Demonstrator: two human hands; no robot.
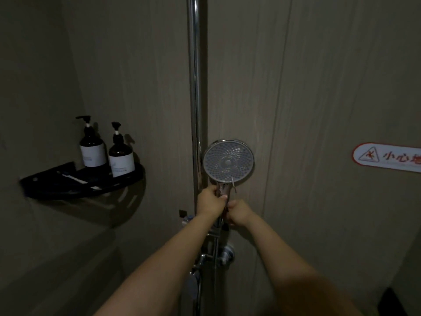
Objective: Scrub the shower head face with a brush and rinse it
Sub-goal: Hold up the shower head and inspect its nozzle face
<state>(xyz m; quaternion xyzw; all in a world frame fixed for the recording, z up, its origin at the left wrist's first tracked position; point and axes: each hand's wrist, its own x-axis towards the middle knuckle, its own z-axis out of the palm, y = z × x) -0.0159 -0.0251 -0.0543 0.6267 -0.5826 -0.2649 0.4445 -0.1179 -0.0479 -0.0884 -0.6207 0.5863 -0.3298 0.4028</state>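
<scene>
Round chrome-rimmed shower head [228, 161]: grey face, dotted nozzle pattern. Two amber pump bottles [107, 151]: white labels, black pumps. Black corner shelf [75, 185]. Red-bordered white warning sticker [387, 157].

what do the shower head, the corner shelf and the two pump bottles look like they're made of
Shower head: shiny chromed rim, metal or plated plastic; the matte grey dotted face looks like plastic or rubber nozzles. Corner shelf: matte black with punched holes, probably painted metal, possibly plastic. Pump bottles: dark amber, glossy, glass or plastic, with pale paper-like labels and black plastic pumps.
</scene>
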